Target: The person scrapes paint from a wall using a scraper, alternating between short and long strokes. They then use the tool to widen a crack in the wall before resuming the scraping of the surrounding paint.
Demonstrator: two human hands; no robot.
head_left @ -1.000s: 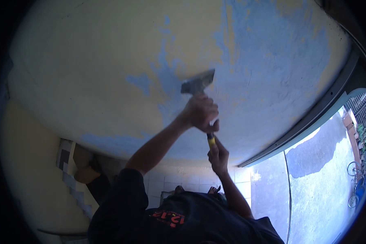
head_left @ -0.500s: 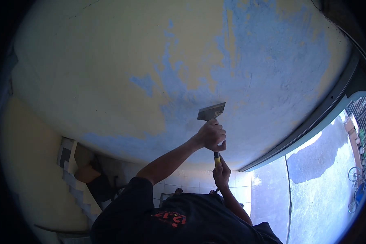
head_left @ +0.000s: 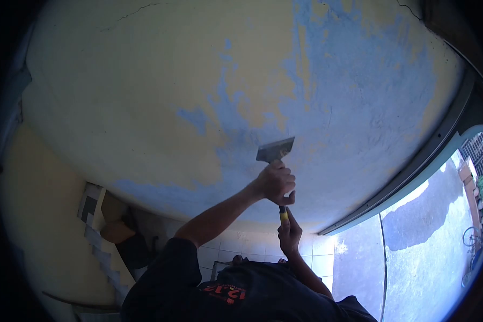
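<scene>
A wide-bladed scraper (head_left: 275,149) lies with its metal blade against, or very close to, the wall (head_left: 129,102). My left hand (head_left: 276,182) is wrapped round the upper part of its handle, just below the blade. Lower down, my right hand (head_left: 290,232) grips the handle near its yellow section (head_left: 283,216). Yellowish paint covers the wall's left side. A large bluish bare patch (head_left: 359,91) with ragged edges spreads across the right and around the blade.
Light floor tiles (head_left: 241,243) lie below the wall. At left are a stepped edge (head_left: 103,257) and a brown rounded object (head_left: 117,232). A dark frame (head_left: 408,185) borders the wall at right, with sunlit paving (head_left: 424,268) and a bicycle (head_left: 469,236) outside.
The view has tilted, so the wall sits lower in it. Both hands and the scraper have shifted slightly left, and a little up relative to the wall. Both hands keep their hold.
</scene>
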